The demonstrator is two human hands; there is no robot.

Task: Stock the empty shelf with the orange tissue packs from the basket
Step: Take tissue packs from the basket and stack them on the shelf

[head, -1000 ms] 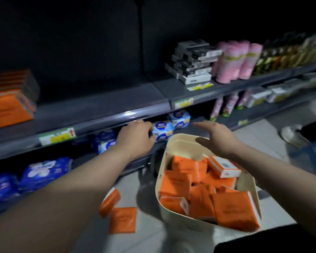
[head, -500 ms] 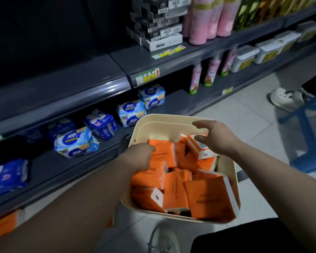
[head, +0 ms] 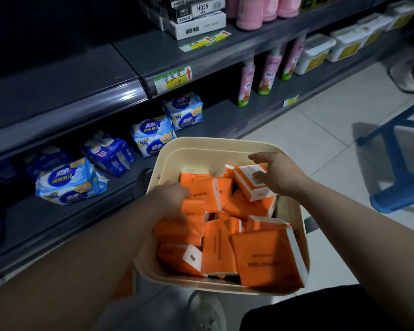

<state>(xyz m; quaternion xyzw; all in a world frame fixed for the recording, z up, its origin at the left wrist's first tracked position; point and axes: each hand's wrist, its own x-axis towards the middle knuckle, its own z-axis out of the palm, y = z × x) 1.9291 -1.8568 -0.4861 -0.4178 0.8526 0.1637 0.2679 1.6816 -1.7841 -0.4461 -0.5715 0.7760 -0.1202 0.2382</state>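
Grey steel is running across the upper left as the empty shelf (head: 58,91). Below it, at least five blue-and-white packs (head: 69,182) are lying in a loose row along the lower shelf (head: 46,218), with a sixth being cut off by the left edge.

The left hand (head: 169,199) is sitting low inside the cream basket (head: 213,142), palm down. Its fingers are bending over one orange pack (head: 191,209) at the left of the pile, and blur is hiding whether they are actually gripping it. Roughly a dozen orange tissue packs (head: 268,256) are lying jumbled in the basket, overlapping too much for an exact count.

The right hand (head: 281,175) is hovering at the basket's far right side with fingers spread and relaxed, holding nothing. Its thumb is lying just over a white-ended pack (head: 251,187) that is tilting up out of the pile.

Farther right, three pink bottles (head: 268,75) are standing upright on the lower shelf. Four white lidded tubs (head: 313,53) are lining up beside them, and one blue stool (head: 404,168) is standing on the tiled floor (head: 308,130).
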